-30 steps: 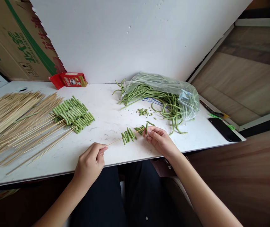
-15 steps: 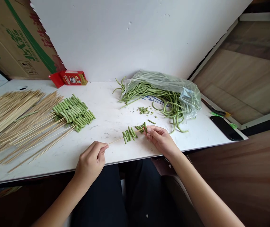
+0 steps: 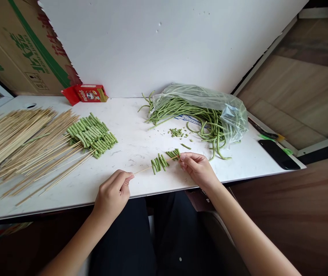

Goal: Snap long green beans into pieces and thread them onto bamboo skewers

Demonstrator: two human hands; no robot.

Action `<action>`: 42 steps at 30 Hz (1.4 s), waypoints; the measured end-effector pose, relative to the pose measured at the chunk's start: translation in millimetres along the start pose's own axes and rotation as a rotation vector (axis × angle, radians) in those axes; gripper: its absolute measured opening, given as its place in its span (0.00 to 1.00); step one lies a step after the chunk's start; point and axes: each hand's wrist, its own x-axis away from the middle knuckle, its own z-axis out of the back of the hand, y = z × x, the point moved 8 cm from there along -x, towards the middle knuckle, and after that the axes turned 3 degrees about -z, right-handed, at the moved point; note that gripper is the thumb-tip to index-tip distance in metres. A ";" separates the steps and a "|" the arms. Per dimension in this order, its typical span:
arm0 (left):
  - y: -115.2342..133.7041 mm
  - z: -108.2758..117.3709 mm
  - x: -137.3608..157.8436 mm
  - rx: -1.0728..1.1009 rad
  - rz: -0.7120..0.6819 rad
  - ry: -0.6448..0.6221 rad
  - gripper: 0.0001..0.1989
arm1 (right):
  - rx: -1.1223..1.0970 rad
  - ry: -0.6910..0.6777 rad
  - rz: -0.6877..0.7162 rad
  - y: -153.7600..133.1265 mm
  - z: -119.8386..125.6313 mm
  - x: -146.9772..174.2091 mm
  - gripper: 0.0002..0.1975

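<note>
My left hand (image 3: 114,191) is closed around the near end of a thin bamboo skewer (image 3: 143,170), which slants up to the right. Several short green bean pieces (image 3: 159,163) sit crosswise on it in a row. Just beyond them is a second small row of bean pieces (image 3: 172,153); whether all of these are on the stick I cannot tell. At the far tip my right hand (image 3: 195,167) is closed, thumb and fingers pinching a cut bean piece (image 3: 178,153) that they partly hide.
Filled bean skewers (image 3: 92,135) lie stacked left of centre, beside loose bamboo sticks (image 3: 14,134). Behind my right hand are long beans (image 3: 181,109) in a clear plastic bag (image 3: 201,96) and bean scraps (image 3: 176,132). A red box (image 3: 93,93) and a black phone (image 3: 279,154) also lie there.
The bean piece that stood upright at the skewer's tip now shows less, close against the right fingertips. The view has shifted slightly; both hands keep their places on the stick.
</note>
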 end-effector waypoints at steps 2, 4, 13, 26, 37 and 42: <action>0.0 -0.5 0.4 0.004 -0.005 -0.005 0.10 | 0.023 0.003 0.008 -0.7 0.0 0.1 0.16; -0.2 -0.8 0.7 0.005 -0.009 -0.007 0.10 | 0.035 0.002 0.013 -0.5 0.1 -0.2 0.16; -0.6 -1.2 1.2 -0.003 -0.003 -0.011 0.12 | 0.066 -0.015 0.036 -2.0 -1.3 2.0 0.14; -4.0 -2.1 2.8 0.025 0.040 -0.011 0.11 | 0.002 -0.023 0.033 -8.9 -8.4 3.2 0.16; -2.0 -1.2 2.4 0.019 0.023 -0.009 0.13 | 0.090 0.019 0.069 -9.4 -7.2 7.4 0.15; -2.0 -1.2 2.7 0.029 0.011 0.002 0.14 | 0.107 0.041 0.100 -9.4 -9.5 11.9 0.14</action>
